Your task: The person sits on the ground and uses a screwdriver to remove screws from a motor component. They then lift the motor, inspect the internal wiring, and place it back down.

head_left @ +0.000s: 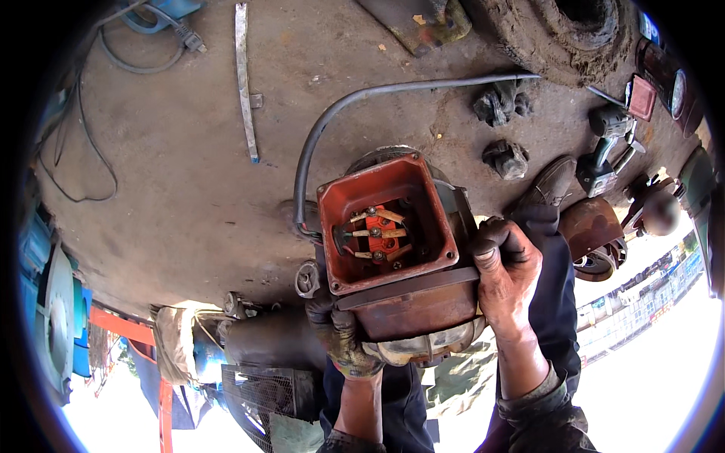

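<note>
A motor's open, square red terminal box (338, 226) sits in the middle, with wires on three posts of an orange terminal block (381, 245). A thick grey cable (351, 97) runs into its left side. Below the box, against its near edge, is a rusty brown cover (404, 309). My left hand (343, 347), in a stained glove, has its fingers round the cover's left end. My bare, blackened right hand (510, 268) is closed on the cover's right end, thumb up. The motor's casing (423, 340) shows beneath the cover, largely hidden.
A metal strip (243, 83) and coiled cords (143, 60) lie on the floor (166, 204). Dark gloves (498, 106), a cordless power tool (600, 158), my shoe (547, 181) and rusty parts (593, 230) are at right. A muddy ring (544, 45) lies behind.
</note>
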Demonstrator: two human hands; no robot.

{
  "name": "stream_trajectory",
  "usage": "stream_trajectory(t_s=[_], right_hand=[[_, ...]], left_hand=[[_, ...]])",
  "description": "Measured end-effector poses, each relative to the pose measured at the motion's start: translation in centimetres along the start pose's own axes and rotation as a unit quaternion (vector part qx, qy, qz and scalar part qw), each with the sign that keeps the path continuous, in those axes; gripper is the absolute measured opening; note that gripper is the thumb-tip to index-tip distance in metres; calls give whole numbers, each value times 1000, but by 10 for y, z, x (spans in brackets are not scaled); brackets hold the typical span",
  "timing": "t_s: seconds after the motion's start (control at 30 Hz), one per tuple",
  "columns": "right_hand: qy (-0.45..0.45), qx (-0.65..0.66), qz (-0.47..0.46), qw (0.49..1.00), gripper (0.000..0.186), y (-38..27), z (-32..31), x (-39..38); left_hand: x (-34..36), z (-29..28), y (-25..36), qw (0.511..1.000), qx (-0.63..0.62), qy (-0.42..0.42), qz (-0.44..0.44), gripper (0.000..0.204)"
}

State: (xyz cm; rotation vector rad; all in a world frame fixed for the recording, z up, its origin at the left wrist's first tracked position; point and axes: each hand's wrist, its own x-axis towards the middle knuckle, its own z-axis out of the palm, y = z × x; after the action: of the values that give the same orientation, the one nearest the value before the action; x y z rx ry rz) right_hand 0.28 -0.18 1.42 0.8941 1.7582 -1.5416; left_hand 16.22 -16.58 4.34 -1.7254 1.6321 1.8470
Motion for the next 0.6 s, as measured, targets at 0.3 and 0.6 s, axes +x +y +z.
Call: stream_trajectory(t_s=[0.3, 0.6], right_hand=[[34, 21, 2, 999, 28, 6, -5, 10], [27, 20, 9, 999, 28, 8, -7, 8]], left_hand=[[14, 12, 17, 999, -12, -35, 22, 40], [11, 11, 8, 999, -1, -31, 39, 42]])
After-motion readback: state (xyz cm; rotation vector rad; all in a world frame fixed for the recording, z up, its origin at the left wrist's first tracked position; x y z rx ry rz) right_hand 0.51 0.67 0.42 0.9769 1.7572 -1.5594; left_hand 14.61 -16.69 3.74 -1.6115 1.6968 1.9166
